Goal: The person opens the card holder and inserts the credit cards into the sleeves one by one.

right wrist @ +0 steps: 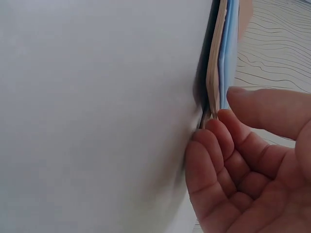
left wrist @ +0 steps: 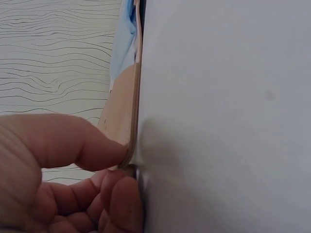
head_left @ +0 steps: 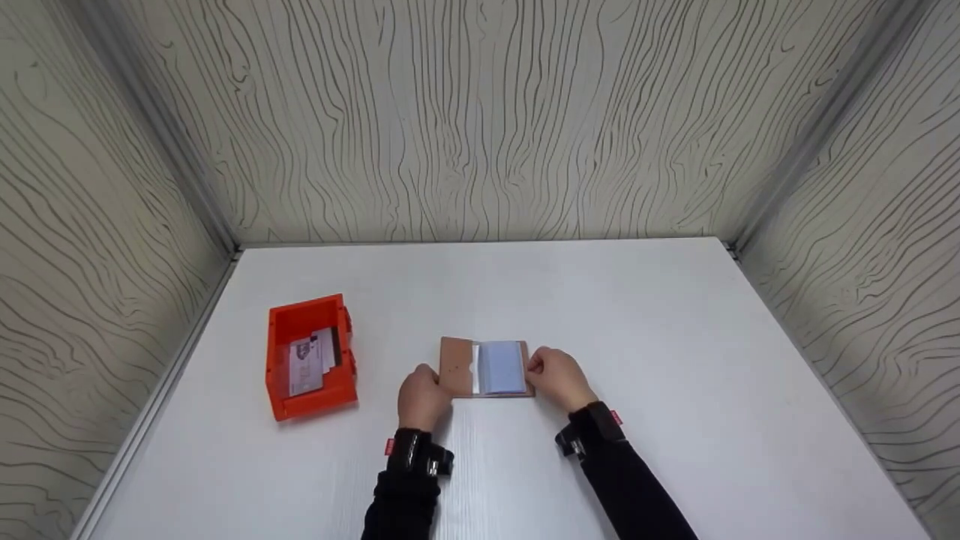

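A brown card wallet [head_left: 456, 360] lies opened out on the white table. Bluish translucent sleeves [head_left: 502, 367] cover its right half, and a white strip shows near the fold. My left hand [head_left: 421, 397] pinches the wallet's lower left corner, thumb on top and fingers below, as the left wrist view shows. At the opposite edge is my right hand [head_left: 559, 377]. Its curled fingertips [right wrist: 214, 131] are right at the wallet's edge, with the thumb [right wrist: 262, 109] over the blue sleeves' side.
To the left stands an orange-red plastic bin [head_left: 274, 360] with white printed cards or papers [head_left: 307, 367] and a dark piece in it. Wood-grain patterned panels [head_left: 480, 120] enclose the white table [head_left: 645, 300] at the back and both sides.
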{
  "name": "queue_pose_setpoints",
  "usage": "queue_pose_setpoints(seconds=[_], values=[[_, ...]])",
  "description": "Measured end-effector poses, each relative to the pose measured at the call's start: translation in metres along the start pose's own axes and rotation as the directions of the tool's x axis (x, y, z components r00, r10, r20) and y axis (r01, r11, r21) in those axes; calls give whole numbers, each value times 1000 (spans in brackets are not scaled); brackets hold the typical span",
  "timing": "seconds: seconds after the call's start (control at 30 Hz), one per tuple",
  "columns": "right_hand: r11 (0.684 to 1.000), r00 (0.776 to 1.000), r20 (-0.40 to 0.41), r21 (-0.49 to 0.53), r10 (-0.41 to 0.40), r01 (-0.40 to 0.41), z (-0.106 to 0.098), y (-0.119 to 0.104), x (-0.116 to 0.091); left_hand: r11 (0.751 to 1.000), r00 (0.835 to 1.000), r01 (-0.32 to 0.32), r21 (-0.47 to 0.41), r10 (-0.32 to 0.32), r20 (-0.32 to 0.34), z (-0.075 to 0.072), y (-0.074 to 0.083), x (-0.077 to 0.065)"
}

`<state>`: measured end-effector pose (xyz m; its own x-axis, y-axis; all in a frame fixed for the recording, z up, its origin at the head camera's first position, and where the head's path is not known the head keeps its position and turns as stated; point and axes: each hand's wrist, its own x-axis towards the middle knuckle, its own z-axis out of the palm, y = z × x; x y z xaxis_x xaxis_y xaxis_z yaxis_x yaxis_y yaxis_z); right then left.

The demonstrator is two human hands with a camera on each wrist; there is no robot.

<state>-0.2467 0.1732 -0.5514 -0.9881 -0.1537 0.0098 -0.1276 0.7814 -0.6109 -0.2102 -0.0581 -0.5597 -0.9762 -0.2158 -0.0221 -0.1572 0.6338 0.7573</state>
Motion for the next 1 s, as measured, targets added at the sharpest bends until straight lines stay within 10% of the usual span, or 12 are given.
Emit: queue_pose_setpoints(seconds=[1.0], values=[[1000,1000,4,-13,-6,6,1,3,2,1000,999,30,-3,-30,26,0,3,1]])
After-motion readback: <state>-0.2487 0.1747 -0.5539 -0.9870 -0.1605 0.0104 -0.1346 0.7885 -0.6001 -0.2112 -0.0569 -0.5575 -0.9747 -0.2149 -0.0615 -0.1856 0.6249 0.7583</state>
